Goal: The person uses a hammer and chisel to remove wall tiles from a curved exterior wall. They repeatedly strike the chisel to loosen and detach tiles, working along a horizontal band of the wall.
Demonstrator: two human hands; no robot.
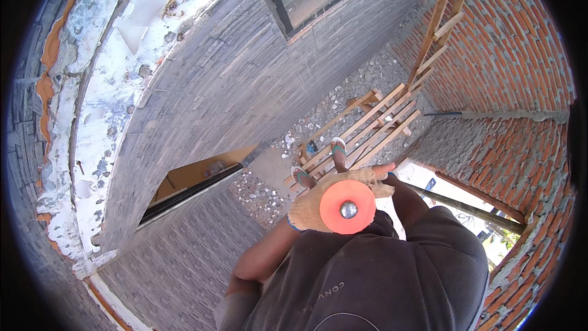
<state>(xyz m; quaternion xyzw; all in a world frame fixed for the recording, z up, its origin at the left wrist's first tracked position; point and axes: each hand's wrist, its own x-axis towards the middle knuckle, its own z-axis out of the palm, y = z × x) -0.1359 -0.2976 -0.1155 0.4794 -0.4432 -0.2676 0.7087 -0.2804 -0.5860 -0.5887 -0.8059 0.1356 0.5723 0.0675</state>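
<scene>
My left hand [300, 211], in a tan work glove, is closed round a tool seen end-on, apparently a chisel, with a round orange guard [334, 217] and a shiny metal head [348, 209]. The guard covers much of the glove, and the tool's shaft is hidden. My right arm [407, 199] reaches up from the dark shirt to just beside the left hand's fingers. My right hand is mostly hidden there, so I cannot tell what it holds. Beyond the hands, my sandalled feet [338, 153] are on wooden slats [386, 135].
Grey stone cladding [202, 86] and a white band with broken patches [98, 116] line the left. Rubble [257, 202] lies below. A wooden ladder-like frame [432, 49] leans near brick walls [490, 43]. At lower right is an opening crossed by a pole [465, 207].
</scene>
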